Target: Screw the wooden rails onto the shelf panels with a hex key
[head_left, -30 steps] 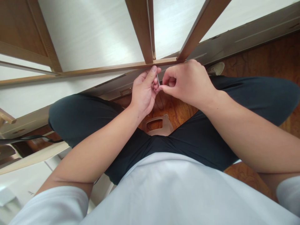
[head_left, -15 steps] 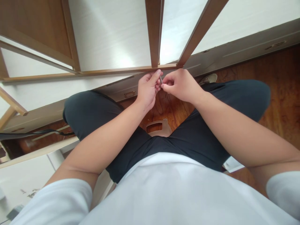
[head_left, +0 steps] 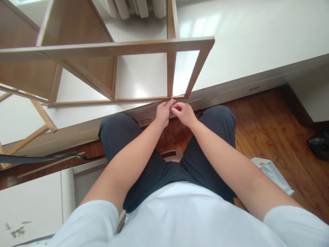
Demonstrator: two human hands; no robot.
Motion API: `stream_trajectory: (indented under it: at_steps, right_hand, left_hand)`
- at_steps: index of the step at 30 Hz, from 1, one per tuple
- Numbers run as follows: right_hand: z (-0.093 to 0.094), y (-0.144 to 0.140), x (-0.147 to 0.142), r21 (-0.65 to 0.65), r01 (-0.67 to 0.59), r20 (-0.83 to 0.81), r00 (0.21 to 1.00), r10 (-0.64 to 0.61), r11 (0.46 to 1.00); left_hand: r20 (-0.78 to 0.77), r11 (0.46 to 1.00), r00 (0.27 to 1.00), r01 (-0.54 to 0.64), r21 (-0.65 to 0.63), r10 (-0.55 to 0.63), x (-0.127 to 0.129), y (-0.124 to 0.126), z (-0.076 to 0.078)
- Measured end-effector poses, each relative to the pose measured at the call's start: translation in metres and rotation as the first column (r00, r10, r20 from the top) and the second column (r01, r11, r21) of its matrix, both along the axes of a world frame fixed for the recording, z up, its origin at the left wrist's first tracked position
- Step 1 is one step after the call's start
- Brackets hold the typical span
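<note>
Both hands meet at the near rail of the wooden shelf frame (head_left: 144,100). The left hand (head_left: 163,114) and right hand (head_left: 183,113) pinch a small screw (head_left: 172,106) between them, seemingly fitting it; next calls for aligning it squarely.

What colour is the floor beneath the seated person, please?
Reddish-brown wood grain floor, shown best in the head view.

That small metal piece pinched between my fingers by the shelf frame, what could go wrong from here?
1. The small metal piece is pinched only at the fingertips of the left hand and right hand; it could slip and be hard to spot on the patterned wooden floor.
2. The wooden shelf frame lies on its side; pushing on its edge might shift it.
</note>
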State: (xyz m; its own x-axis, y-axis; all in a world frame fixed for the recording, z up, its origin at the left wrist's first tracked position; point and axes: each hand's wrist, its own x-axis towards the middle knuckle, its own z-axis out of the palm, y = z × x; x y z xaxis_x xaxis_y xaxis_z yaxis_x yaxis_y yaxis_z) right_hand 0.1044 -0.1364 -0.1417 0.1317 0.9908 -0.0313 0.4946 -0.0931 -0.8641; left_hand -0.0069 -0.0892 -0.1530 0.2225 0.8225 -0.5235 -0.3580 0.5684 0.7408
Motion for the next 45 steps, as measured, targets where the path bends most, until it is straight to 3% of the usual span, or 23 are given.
stream_trajectory:
  at_steps: [12, 24, 45]
  right_hand:
    - [-0.015, 0.008, -0.022, 0.093, 0.063, -0.016, 0.998, -0.062, 0.994]
    - [-0.011, 0.004, -0.024, 0.084, 0.085, -0.021, 0.996, -0.084, 0.993]
    - [-0.007, -0.001, -0.024, 0.077, 0.077, 0.068, 0.994, -0.083, 0.994]
  left_hand:
    - [-0.082, 0.990, 0.987, 0.138, 0.016, -0.136, -0.027, 0.014, 0.001]
    - [-0.040, 0.999, 0.998, 0.043, -0.004, -0.043, -0.017, 0.000, 0.002]
    - [-0.079, 0.998, 0.995, 0.064, -0.023, -0.066, -0.016, 0.006, 0.000]
